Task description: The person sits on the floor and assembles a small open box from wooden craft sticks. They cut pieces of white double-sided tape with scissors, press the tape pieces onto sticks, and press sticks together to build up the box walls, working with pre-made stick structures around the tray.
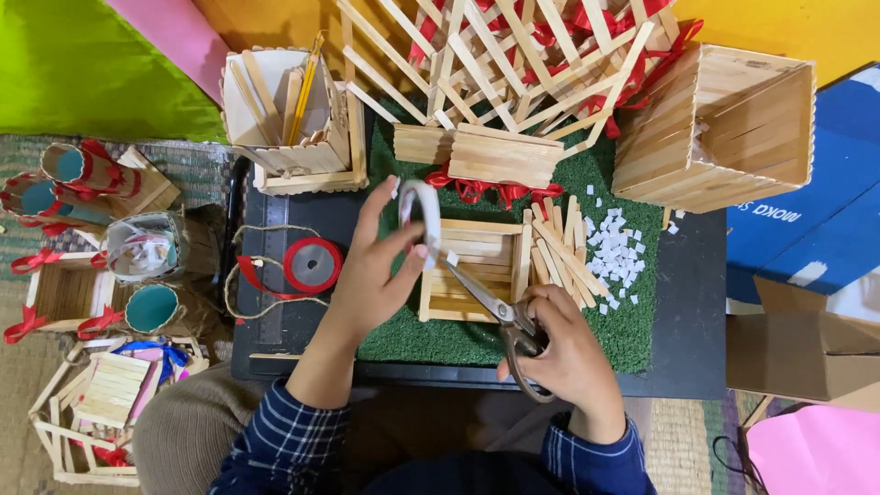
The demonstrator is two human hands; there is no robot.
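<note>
Nearest, at 5 o'clock: right hand (570,353) closed through the loops of the scissors (500,316), fingers curled tight on the handles. Blades narrowly parted, long axis running from the handles at 5 o'clock up toward 10 o'clock, tips pointing at the strip.

At 9 o'clock of the scissors: left hand (376,270), thumb and fingers pinched on a white strip (422,215) bent into a loop, held above the green mat (477,344). Loop standing roughly upright, long axis near 12 to 6 o'clock, lower end meeting the blade tips. A small white piece just beside the tips.

Judged as well into the snipping: a scatter of small white squares (616,252) already lying at 2 o'clock on the mat, yet a good length of strip uncut.

Under the hands: an open stick frame (477,270) flat on the mat, loose sticks (564,252) just beside it at 3 o'clock.

Farther, at 9 o'clock: red ribbon spool (312,264) with twine near it.

Farthest, at 12 o'clock: a stick lattice structure (513,55) with red ribbon; at 11 o'clock a stick holder (284,115) with spare sticks and a pencil; at 2 o'clock a stick box (724,128) lying on its side.
</note>
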